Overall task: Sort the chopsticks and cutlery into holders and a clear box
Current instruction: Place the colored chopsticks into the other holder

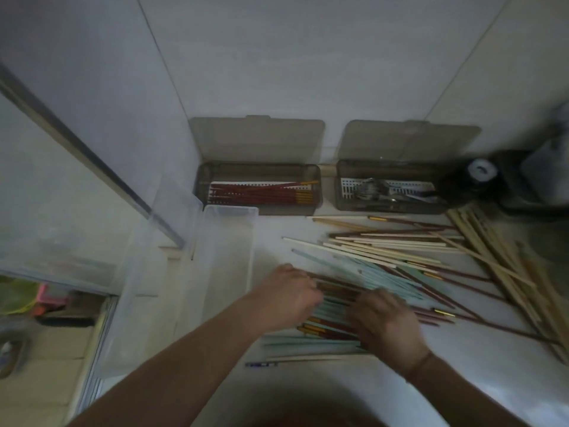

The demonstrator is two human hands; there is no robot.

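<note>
Gathering step in hand: chopsticks [378, 272] on the desk [480, 359] are raked under curled fingers of left hand [291, 295] and right hand [389, 326]; grip cannot be told; next, one colour probably lifted to the holder [258, 188] beyond the fingers.

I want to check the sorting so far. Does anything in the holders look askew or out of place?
In the left holder, the red chopsticks lie mostly parallel, but one sits tilted across the top of them. The right holder has metal cutlery in a loose heap. The clear box looks empty.
</note>
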